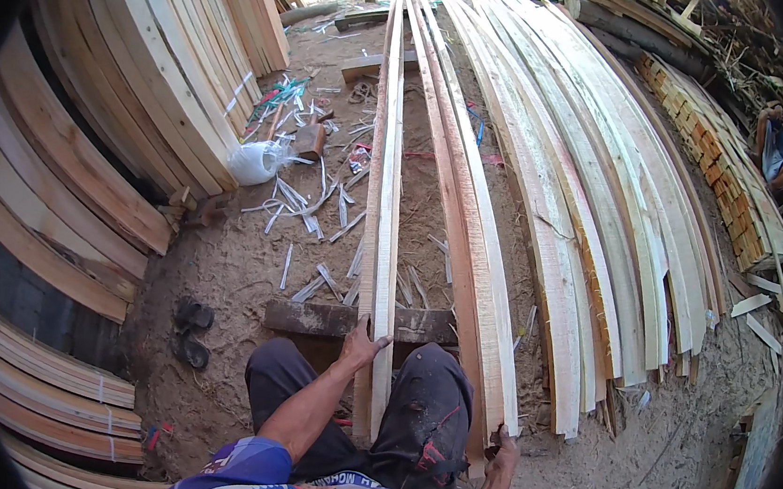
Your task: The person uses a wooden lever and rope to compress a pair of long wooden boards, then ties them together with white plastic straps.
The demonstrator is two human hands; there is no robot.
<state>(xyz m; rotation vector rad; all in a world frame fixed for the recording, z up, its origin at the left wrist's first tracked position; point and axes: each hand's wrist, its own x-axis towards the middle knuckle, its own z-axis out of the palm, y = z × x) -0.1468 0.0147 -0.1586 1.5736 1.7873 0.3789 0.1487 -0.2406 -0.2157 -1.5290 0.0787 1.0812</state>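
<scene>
Two long, narrow sawn planks (382, 244) run away from me between my knees, their near part over a dark timber crosspiece (314, 317). My left hand (362, 346) grips these planks from above, thumb on the right side. To the right lies another long pair of planks (490, 325), reddish on one side and pale on the other. The fingers of my right hand (504, 453) are closed around the near end of the pale plank, partly hidden by it.
Many loose planks (573, 262) lie side by side at right. Stacked boards (156, 45) line the left. Plastic strips (297, 200), a white roll (254, 162), a wooden mallet (310, 140) and sandals (192, 331) lie on the dirt. A person (782, 151) is at far right.
</scene>
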